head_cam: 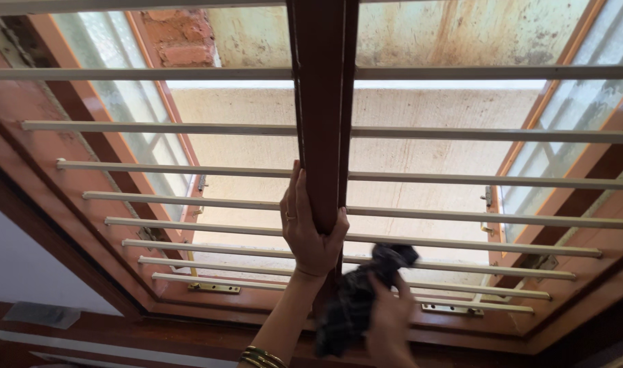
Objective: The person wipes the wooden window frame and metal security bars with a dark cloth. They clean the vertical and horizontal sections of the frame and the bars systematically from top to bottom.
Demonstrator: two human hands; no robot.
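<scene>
Looking up at a window, we have our left hand (310, 232) wrapped around the central wooden mullion (323, 116), a dark reddish-brown upright post that splits the frame in two; the fingers (294, 201) lie pressed together along its left face while the thumb hooks round the right edge, so the post sits gripped between them. A ring shows on one finger, and gold bangles (262, 357) circle the wrist at the bottom of the view. Our right hand (387, 320) is just beside and below the left, its fingers closed in a bunch around a dark crumpled cloth (355, 300), which is held against the lower part of the mullion and reaches up to touch one of the horizontal bars (461, 133). These pale bars run across the whole opening, one above another, passing through the post. On either side, frosted glass shutters (124, 116) in orange-brown wooden frames stand swung open outward, and a stained concrete overhang (454, 31) shows beyond.
</scene>
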